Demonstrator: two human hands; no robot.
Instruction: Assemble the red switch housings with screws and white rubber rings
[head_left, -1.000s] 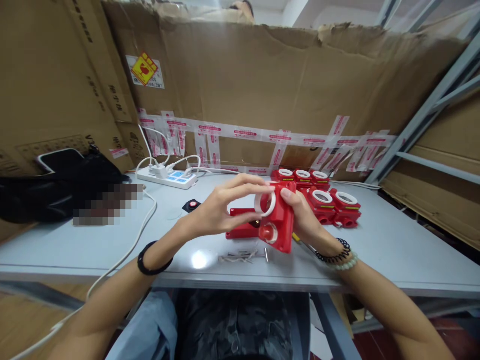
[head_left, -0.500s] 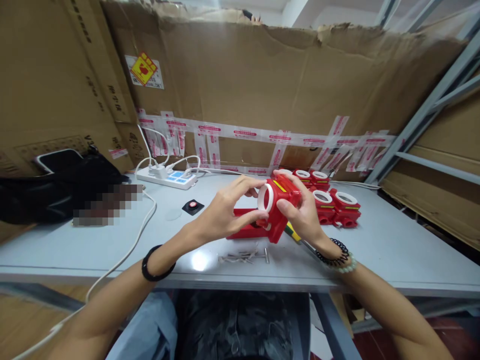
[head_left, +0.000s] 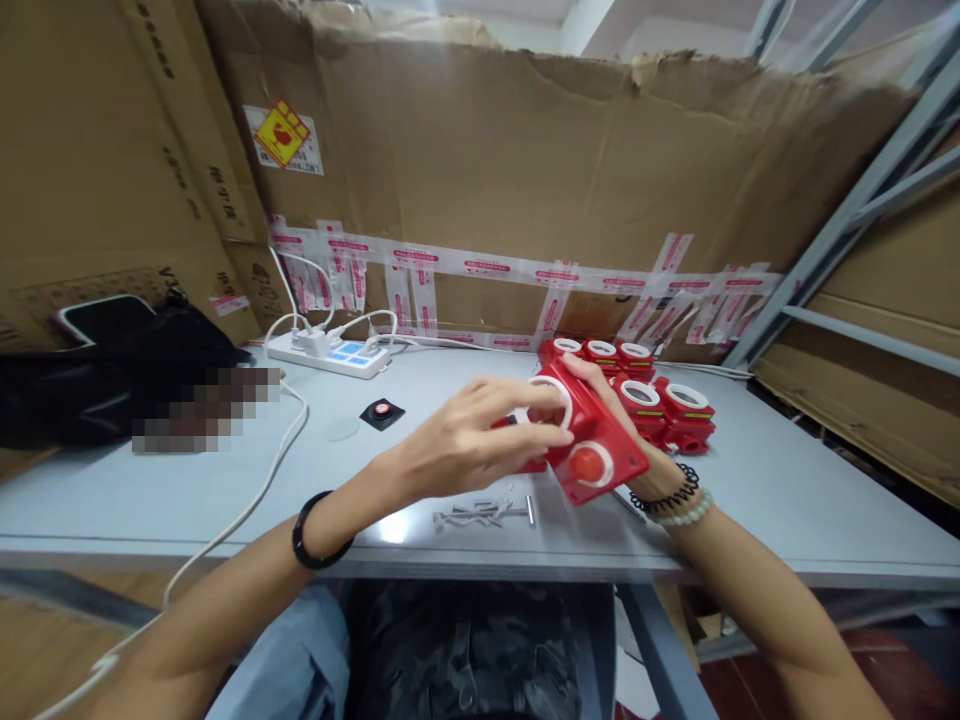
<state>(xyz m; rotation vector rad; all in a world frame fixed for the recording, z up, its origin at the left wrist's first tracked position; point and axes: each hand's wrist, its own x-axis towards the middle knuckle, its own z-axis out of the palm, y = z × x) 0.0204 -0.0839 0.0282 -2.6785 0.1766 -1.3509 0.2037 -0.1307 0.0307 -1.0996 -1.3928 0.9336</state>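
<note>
A red plastic housing (head_left: 597,425) is tilted in my right hand (head_left: 618,408), whose fingers wrap round its far side. The housing has a white ring (head_left: 568,403) at its round opening and a red round dome (head_left: 587,464) in a smaller white ring on its flange. My left hand (head_left: 469,432) is at the opening, index finger reaching over the rim and thumb against the white ring's lower edge. Part of another red piece (head_left: 534,466) lies on the table behind the left hand.
Several red housings with white rings (head_left: 686,415) stand at the back right. Loose metal pieces and a T-shaped tool (head_left: 531,512) lie near the front edge. Farther left are a black square part (head_left: 382,413), a power strip (head_left: 352,357) with cables, and a black bag (head_left: 187,345).
The housing has been turned in my right hand, so the flange with the dome now faces me. My left fingers have moved right with the ring, the index now over the opening.
</note>
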